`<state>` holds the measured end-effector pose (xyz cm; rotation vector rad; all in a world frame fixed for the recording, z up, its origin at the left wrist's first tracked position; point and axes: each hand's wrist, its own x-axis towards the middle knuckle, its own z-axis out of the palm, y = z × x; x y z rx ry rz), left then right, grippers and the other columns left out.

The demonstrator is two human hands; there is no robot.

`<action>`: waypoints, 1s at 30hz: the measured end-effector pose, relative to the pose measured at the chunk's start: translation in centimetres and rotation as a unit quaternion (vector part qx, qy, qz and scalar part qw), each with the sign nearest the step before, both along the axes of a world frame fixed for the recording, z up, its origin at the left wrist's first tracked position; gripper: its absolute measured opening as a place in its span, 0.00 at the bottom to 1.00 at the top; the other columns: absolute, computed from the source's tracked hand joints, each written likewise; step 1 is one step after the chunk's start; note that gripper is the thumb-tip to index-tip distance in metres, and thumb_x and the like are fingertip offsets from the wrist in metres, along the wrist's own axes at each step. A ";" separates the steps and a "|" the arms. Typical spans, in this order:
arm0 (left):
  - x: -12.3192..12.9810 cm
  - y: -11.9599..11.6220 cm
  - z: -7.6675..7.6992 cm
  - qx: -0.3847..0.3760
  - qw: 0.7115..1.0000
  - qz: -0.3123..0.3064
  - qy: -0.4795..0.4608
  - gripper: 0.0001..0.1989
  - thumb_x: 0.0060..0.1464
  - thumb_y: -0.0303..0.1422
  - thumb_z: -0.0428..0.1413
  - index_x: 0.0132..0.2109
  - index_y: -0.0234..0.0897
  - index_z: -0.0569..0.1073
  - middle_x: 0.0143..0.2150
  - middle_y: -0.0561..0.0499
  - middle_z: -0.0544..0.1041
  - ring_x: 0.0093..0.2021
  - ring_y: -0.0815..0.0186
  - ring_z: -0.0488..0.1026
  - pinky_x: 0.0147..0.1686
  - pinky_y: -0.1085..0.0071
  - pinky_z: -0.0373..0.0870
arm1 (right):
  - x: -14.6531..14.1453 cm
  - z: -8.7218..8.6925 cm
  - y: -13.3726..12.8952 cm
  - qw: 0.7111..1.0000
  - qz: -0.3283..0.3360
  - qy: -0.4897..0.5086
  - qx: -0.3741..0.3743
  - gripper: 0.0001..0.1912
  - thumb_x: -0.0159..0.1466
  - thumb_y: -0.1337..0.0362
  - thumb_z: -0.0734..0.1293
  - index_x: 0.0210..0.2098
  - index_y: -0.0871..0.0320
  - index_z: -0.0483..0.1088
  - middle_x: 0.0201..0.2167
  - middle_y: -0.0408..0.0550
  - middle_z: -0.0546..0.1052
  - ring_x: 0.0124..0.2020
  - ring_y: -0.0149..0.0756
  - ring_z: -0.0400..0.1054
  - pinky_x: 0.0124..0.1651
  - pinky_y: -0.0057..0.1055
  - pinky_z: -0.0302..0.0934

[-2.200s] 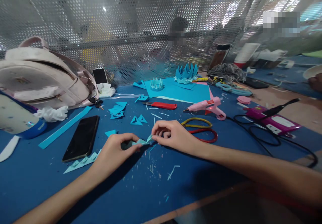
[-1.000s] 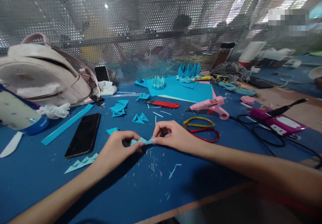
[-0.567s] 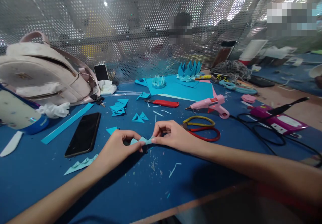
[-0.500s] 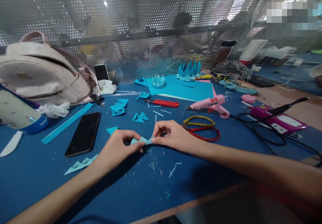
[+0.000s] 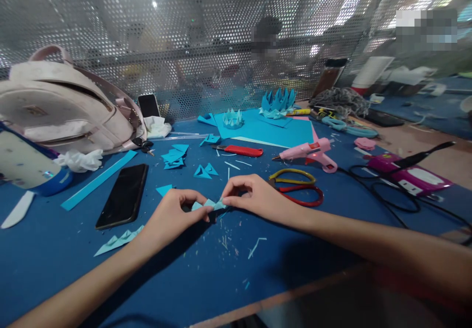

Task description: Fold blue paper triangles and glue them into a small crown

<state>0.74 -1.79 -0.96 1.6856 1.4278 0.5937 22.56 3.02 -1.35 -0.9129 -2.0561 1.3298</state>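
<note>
A light-blue strip of folded paper points [image 5: 209, 203] is stretched between my two hands, a little above the blue table. My left hand [image 5: 180, 210] pinches its left part between thumb and fingers. The right end is pinched by the thumb and fingertips of my right hand [image 5: 245, 194]. Another pale strip of folded points [image 5: 118, 241] lies beside my left forearm. Beyond my hands are small blue folded triangles [image 5: 205, 171] and a pile of folded blue pieces [image 5: 175, 157]. Scissors [image 5: 300, 194] with yellow and red handles lie just past my right hand.
A black phone [image 5: 123, 195] and a backpack [image 5: 62, 106] are at the left. A red cutter [image 5: 243, 151], pink glue gun [image 5: 311, 154], and purple power strip [image 5: 409, 170] with black cable lie beyond and right. Paper crowns [image 5: 277, 103] stand at the back.
My right hand has shifted very slightly up and left at the strip's right end. My left hand and the strip look nearly unchanged.
</note>
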 end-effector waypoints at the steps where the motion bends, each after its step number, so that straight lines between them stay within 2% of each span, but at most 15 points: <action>1: 0.0 0.0 0.0 -0.001 1.000 0.000 0.000 0.16 0.54 0.44 0.57 0.32 0.36 0.80 0.29 0.48 0.82 0.26 0.66 0.72 0.26 0.72 0.60 | 0.0 0.0 0.0 1.000 0.000 -0.001 0.002 0.09 0.61 0.59 0.71 0.31 0.59 0.75 0.30 0.44 0.77 0.32 0.32 0.69 0.36 0.27 0.61; 7: 0.0 0.0 0.0 -0.004 1.000 -0.001 -0.002 0.16 0.54 0.44 0.57 0.32 0.35 0.79 0.29 0.47 0.82 0.27 0.65 0.73 0.27 0.72 0.61 | -0.2 -0.1 -0.2 1.000 -0.015 0.011 -0.019 0.09 0.58 0.60 0.72 0.29 0.60 0.74 0.27 0.44 0.76 0.30 0.31 0.69 0.33 0.26 0.61; 13: -0.1 0.1 -0.2 -0.001 1.000 0.000 0.002 0.16 0.53 0.45 0.57 0.30 0.36 0.79 0.26 0.50 0.80 0.24 0.67 0.69 0.24 0.74 0.59 | -0.3 0.1 -0.6 1.000 -0.023 0.004 0.001 0.08 0.59 0.61 0.71 0.29 0.59 0.73 0.27 0.43 0.75 0.28 0.29 0.66 0.30 0.25 0.58; 24: 0.1 0.0 0.2 -0.004 1.000 0.003 -0.006 0.17 0.52 0.46 0.58 0.29 0.36 0.79 0.24 0.50 0.79 0.22 0.68 0.66 0.24 0.74 0.57 | -0.4 0.1 -0.8 1.000 -0.023 0.000 -0.001 0.07 0.60 0.63 0.71 0.29 0.60 0.73 0.26 0.42 0.74 0.25 0.26 0.63 0.27 0.24 0.55; 30: 0.1 -0.1 0.1 0.004 1.000 0.007 -0.010 0.21 0.54 0.49 0.56 0.28 0.36 0.78 0.24 0.50 0.78 0.21 0.69 0.63 0.23 0.73 0.54 | -0.5 0.1 -0.9 1.000 -0.025 -0.001 -0.005 0.07 0.60 0.62 0.71 0.28 0.60 0.72 0.25 0.41 0.74 0.25 0.27 0.64 0.28 0.25 0.56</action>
